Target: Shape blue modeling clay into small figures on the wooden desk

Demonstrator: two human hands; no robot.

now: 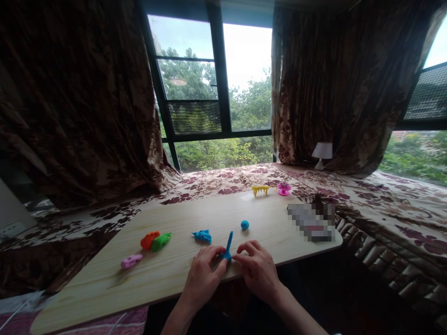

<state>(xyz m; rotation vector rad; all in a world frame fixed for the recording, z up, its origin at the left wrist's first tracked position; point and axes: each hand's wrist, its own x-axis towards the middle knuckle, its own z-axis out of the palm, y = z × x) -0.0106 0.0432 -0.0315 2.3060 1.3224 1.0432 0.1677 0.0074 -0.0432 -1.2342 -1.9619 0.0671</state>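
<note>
A piece of blue modelling clay point(229, 244) stands near the table's front edge, a thin stalk rising from a wider base. My left hand point(206, 272) grips the base from the left between thumb and fingers. On the other side, my right hand point(257, 267) has its thumb and index finger pinched at the base's right edge; the exact contact is partly hidden. Beyond them lie a blue clay ball point(245, 225) and, to the left, a lumpy blue clay piece point(202, 236) with a pointed end.
On the wooden table point(122, 284), orange point(150, 240), green point(161, 242) and pink point(132, 261) clay lumps lie at left. A yellow four-legged figure point(260, 190) and a pink stand-like piece point(284, 188) sit at the far edge. A pixelated flat object point(310, 222) lies at right.
</note>
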